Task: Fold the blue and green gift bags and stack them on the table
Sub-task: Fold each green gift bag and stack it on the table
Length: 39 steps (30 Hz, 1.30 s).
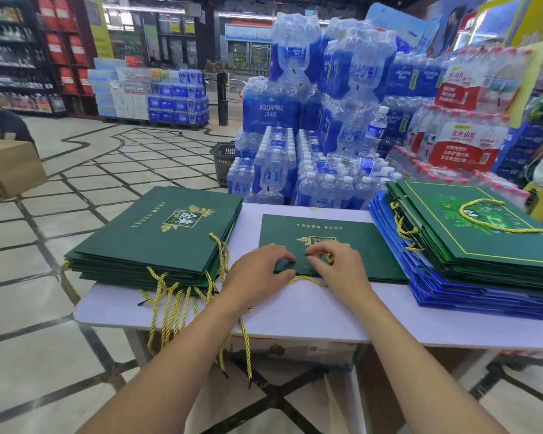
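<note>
1. The table (295, 311) carried every bag. At its middle one green bag (367, 245) lay flat and closed, its logo upside down to you, with nothing showing inside.
2. On the table's left end sat the left stack (157, 233) of flat green bags, jutting past the table's left edge. Its gold cords hung over the table's near edge.
3. On the table's right end sat the right stack (489, 239), green bags on top of blue bags (452, 292), with one cord loop lying on the top bag.
4. Your left hand (257, 267) was narrowed at the bag's edge nearest the table's front, fingers curled on top and thumb at the edge, pinching it.
5. Your right hand (339, 264) was just beside the left on the same bag, fingers curled tight on its top face near that edge. I cannot tell whether they also pinched a cord end.
6. The bag's own cord (308, 279) lay on the table in a low arc between your wrists.
7. Beyond the table's far edge stood water packs (295, 170). A basket (224, 158) stood on the floor beyond the far left corner, its contents impossible to tell.
</note>
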Motion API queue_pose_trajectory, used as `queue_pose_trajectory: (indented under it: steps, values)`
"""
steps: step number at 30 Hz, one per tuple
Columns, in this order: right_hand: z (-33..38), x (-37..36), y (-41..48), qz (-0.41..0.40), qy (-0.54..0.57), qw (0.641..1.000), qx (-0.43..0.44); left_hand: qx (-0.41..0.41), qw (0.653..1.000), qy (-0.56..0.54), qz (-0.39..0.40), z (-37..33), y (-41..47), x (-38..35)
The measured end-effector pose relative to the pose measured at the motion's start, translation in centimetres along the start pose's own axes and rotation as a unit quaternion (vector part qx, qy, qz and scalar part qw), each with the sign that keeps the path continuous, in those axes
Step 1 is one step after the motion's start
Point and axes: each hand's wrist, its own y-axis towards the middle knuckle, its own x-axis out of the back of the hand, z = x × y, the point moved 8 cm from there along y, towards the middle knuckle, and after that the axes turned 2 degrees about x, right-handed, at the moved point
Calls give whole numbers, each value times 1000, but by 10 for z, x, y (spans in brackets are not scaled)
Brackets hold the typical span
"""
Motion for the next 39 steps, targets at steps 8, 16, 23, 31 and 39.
queue_pose_trajectory:
  steps: [8,16,23,31,39]
  values:
    - [4,-3,0,4,-30,999,28,1,1000,-6,6,0,0,0]
    - [3,-10,-2,39,-53,998,15,-7,1000,-2,4,3,2,-4]
    - [8,-18,-4,73,-120,989,38,-9,1000,10,10,1,2,-4]
    - [10,-14,-8,53,-104,993,29,-10,1000,15,15,-5,-2,0]
    - [3,-12,-4,38,-48,998,-7,-5,1000,13,13,2,0,-3]
